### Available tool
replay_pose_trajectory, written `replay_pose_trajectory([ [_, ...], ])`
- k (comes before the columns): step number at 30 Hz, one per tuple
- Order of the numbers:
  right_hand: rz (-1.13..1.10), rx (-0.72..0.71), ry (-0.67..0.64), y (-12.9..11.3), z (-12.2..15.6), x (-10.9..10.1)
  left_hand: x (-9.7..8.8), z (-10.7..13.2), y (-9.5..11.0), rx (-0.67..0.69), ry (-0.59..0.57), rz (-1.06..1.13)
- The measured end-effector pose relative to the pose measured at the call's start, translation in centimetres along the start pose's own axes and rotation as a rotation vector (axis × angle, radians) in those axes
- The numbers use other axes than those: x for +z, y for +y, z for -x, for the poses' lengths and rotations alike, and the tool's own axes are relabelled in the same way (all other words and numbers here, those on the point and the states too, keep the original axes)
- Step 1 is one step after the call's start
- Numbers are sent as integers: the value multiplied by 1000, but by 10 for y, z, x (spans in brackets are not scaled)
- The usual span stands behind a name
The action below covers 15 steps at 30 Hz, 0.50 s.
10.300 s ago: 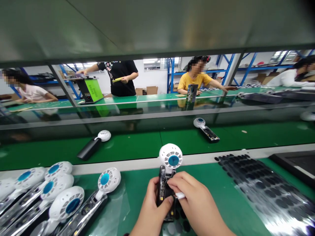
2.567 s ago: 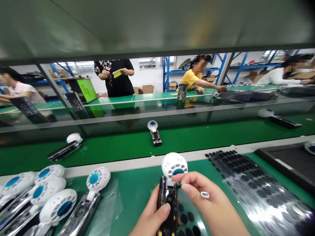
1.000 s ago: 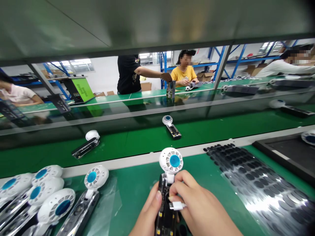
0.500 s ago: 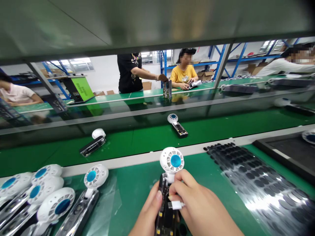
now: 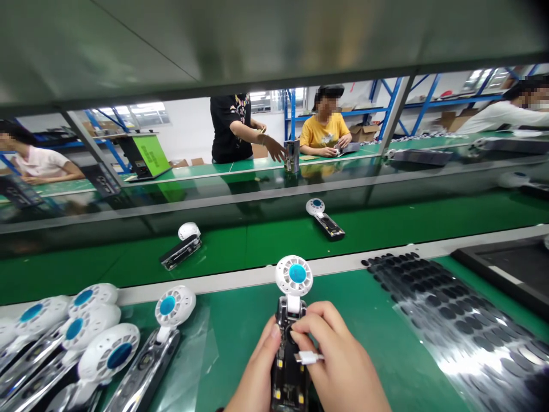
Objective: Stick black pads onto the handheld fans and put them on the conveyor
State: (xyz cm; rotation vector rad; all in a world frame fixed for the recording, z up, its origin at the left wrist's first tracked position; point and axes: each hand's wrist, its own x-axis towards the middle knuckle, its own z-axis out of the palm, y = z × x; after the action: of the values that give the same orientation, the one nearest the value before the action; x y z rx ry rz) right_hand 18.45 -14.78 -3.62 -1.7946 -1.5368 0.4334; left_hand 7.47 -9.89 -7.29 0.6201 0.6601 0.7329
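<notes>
Beside other fans (image 5: 108, 355), left grip (image 5: 255, 366) clamps a fan (image 5: 294, 273), right grip (image 5: 337, 357) pinches a plug (image 5: 307, 358).

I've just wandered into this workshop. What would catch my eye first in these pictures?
Your eye would likely go first to the white fan with a blue hub at bottom centre, held in the left hand, while the right hand pinches a small white connector beside it. To the lower left lies a row of similar fans, and to the right a glossy sheet of black round pads.
</notes>
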Motion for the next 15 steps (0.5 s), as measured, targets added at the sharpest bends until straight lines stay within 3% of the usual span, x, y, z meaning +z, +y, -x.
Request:
replay_pose_trajectory([
  [4,-188,128,85,3,-2,6,-2,-1,-2,-22,-3,-6],
  [9,-640,325,-51,11,-12,-6,5,5,3,-65,-116,-22],
  [15,-559,370,-269,16,-18,-29,10,11,10,-48,-140,36],
])
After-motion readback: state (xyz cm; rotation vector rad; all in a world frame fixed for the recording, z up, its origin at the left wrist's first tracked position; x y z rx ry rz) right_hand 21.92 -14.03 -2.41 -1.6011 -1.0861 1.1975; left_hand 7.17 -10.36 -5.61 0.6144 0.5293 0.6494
